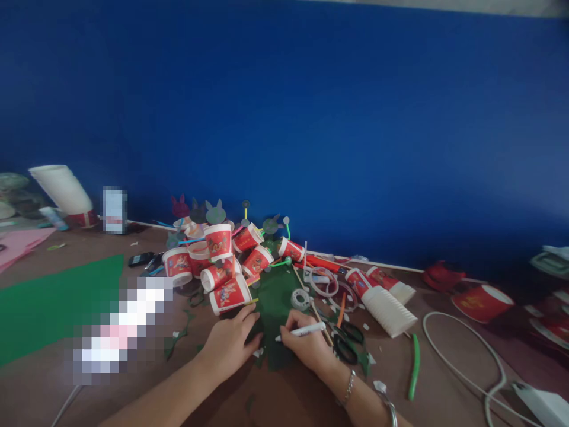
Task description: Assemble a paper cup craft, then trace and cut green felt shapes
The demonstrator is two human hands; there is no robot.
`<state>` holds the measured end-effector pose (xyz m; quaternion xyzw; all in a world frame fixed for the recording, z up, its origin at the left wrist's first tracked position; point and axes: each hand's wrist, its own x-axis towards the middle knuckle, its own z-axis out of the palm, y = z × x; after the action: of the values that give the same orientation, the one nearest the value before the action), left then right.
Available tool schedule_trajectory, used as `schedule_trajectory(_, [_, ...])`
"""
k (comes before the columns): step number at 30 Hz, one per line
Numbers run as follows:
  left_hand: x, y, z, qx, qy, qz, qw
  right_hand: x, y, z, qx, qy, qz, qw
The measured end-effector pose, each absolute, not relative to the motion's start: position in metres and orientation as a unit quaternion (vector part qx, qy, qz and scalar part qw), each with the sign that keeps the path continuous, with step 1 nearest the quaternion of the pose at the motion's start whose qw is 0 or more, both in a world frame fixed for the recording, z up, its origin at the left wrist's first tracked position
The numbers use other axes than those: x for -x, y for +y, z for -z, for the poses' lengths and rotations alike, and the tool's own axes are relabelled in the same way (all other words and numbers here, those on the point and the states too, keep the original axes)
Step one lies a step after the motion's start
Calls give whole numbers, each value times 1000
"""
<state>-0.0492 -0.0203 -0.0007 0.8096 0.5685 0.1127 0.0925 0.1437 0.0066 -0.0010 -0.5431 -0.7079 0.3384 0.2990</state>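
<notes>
A white marker pen (314,328) is gripped in my right hand (306,344), its tip pointing left over a dark green sheet of paper (276,296). My left hand (232,341) rests at the sheet's left edge, fingers spread and holding nothing. Just beyond it lies a heap of red paper cups (230,295), some with coloured straws and animal-head cutouts (216,212) attached. A roll of tape (300,299) sits on the sheet beyond my right hand. Black-handled scissors (347,344) lie to the right of that hand.
Stacks of paper cups (391,311) lie at right, near a green strip (415,367) and a white cable (462,379). Large green paper (57,302) and a blurred-out bright object (128,326) are on the left. A blue wall (284,118) stands behind the brown table.
</notes>
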Motion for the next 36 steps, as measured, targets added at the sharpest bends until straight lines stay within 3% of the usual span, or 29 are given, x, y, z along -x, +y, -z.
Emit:
schedule_trajectory(18, [50,-21,0,-808,570,-118,95,-144,8,6,548,-690,-338,330])
schedule_trajectory(26, [49,-21,0,-817,559,-112,83,-148,12,3,569,-561,-481,361])
schedule_trajectory(31, [47,-24,-1,-835,533,-110,85,-151,8,-3,590,-458,-580,325])
schedule_trajectory(36, [43,-29,-3,-856,490,-128,104,-152,8,-7,561,-461,-587,359])
